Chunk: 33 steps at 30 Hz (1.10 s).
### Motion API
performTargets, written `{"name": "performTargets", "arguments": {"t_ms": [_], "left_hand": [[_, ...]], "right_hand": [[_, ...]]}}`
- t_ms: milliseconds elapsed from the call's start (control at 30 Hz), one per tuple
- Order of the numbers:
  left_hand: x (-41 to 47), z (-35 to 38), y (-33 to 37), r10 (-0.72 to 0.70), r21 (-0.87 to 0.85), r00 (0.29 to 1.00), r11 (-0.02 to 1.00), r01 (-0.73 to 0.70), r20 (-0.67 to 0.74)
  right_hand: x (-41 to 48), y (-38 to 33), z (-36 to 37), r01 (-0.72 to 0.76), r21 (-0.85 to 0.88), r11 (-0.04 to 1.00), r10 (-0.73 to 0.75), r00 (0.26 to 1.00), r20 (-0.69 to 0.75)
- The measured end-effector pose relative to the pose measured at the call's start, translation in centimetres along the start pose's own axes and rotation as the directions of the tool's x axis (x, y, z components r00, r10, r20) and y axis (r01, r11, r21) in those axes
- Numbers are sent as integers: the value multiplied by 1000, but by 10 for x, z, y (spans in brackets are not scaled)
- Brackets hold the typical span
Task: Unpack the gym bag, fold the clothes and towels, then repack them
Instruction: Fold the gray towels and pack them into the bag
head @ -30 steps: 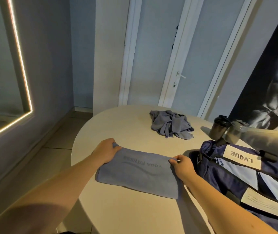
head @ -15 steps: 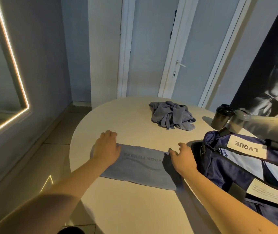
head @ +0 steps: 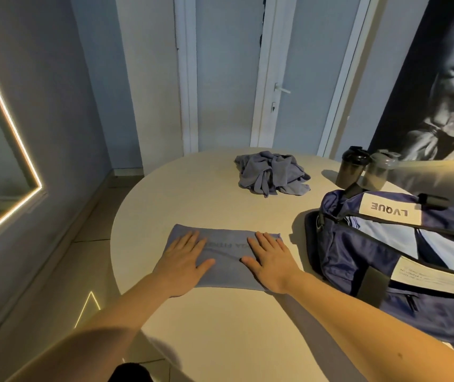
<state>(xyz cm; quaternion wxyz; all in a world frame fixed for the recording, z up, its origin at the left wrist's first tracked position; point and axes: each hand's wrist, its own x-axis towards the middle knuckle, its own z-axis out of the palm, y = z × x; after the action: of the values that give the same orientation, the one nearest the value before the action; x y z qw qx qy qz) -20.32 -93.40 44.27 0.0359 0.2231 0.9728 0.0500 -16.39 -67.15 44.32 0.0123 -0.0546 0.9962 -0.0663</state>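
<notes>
A round, pale table (head: pixel 206 340) seen from above, from the person's own viewpoint. A folded blue-grey towel (head: pixel 227 274) lies flat near the table's front edge, with printed lettering across it, partly covered. Both hands press down on it, palms flat and fingers straight, grasping nothing: the left hand (head: pixel 181 261) on the towel's left half, the right hand (head: pixel 271 261) on its right half, thumbs pointing toward each other. Just right of the towel stands a navy and white bag (head: pixel 363 260) with a label reading LVQUE. At the far side of the table lies a crumpled grey cloth (head: pixel 271 175). Behind the bag stand 2 bottles, 1 dark (head: pixel 351 168) and 1 clear (head: pixel 379 170), side by side. A white door (head: pixel 303 78) is behind the table, a lit mirror (head: pixel 5 117) on the left wall.
</notes>
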Motion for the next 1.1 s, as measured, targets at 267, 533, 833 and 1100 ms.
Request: {"name": "performTargets", "arguments": {"t_ms": [267,533,833,1100], "left_hand": [[-28,-17,96,180,-198,969,957,-212,-168],[-75,-8,135,303,-81,952,949,-305,-36],[-148,-2,105,310,-248,951,920,-302,-5],[-183,32,98,496,-48,792,837,-545,-356]], "right_hand": [[20,33,-22,-128,219,967,156,981,-113],[-8,33,-29,-206,404,891,280,951,-133],[-133,3,-35,-203,848,489,381,925,2],[-218,-11,-18,-86,884,459,310,948,-68]]}}
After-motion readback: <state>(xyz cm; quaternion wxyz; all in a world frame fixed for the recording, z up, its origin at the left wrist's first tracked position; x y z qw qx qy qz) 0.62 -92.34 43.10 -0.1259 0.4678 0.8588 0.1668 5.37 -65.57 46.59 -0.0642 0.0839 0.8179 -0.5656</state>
